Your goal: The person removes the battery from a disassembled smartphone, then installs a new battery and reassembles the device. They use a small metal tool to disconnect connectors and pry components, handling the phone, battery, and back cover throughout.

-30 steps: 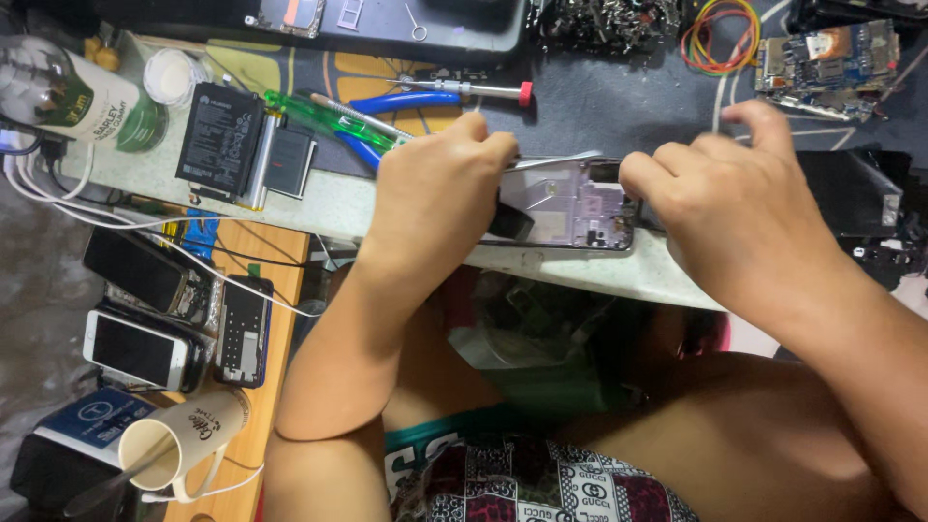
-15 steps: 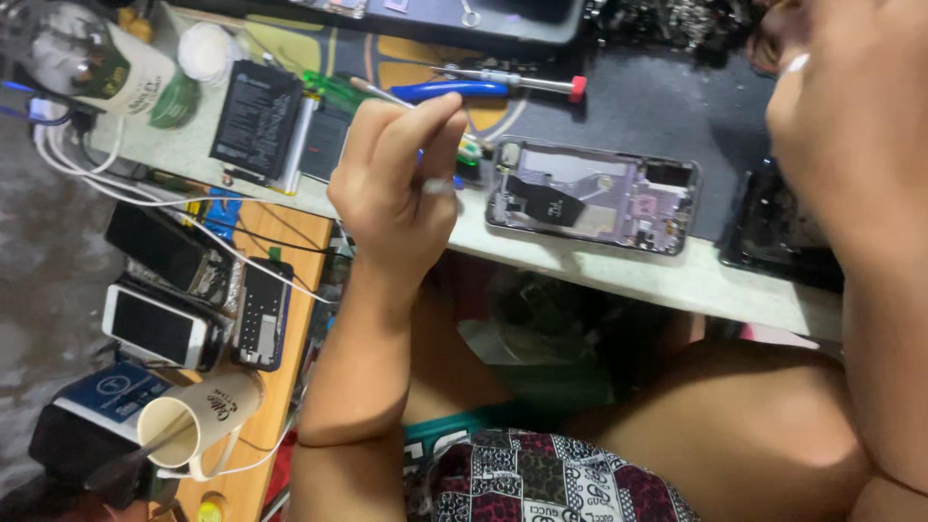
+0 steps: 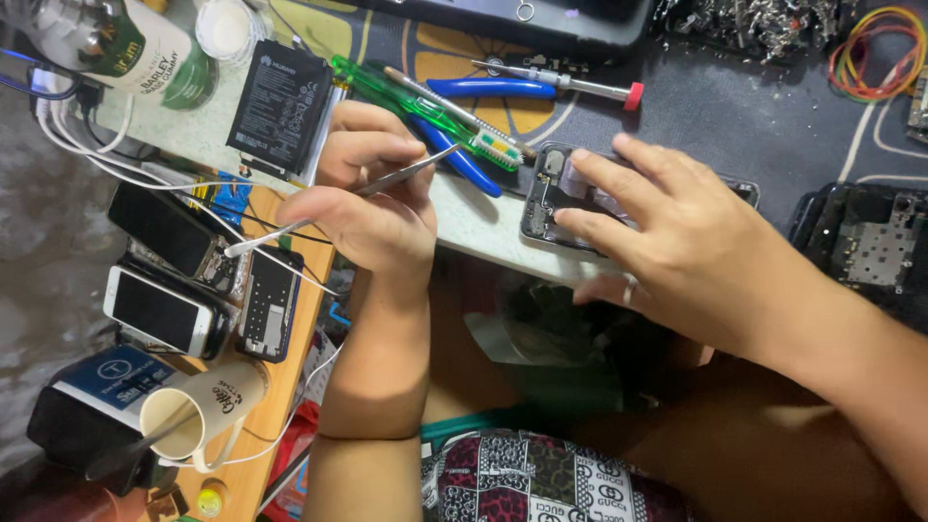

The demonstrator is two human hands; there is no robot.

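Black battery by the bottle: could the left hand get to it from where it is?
Probably yes. The left hand holds tweezers right beside the battery, with nothing between them.

Silver tweezers [image 3: 338, 198], a translucent green screwdriver [image 3: 416, 101], blue-handled pliers [image 3: 483, 89] and a black battery [image 3: 280, 108] on a dark, seemingly yellow-patterned mat [image 3: 773, 116]; red-and-black printed shorts [image 3: 541, 483].

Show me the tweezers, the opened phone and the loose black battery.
tweezers [image 3: 411, 169], head view, on the bare metal shaft just past the left hand's fingers.
opened phone [image 3: 541, 198], head view, on its exposed left end beside the right hand's fingers.
black battery [image 3: 280, 106], head view, on the middle of its labelled face.
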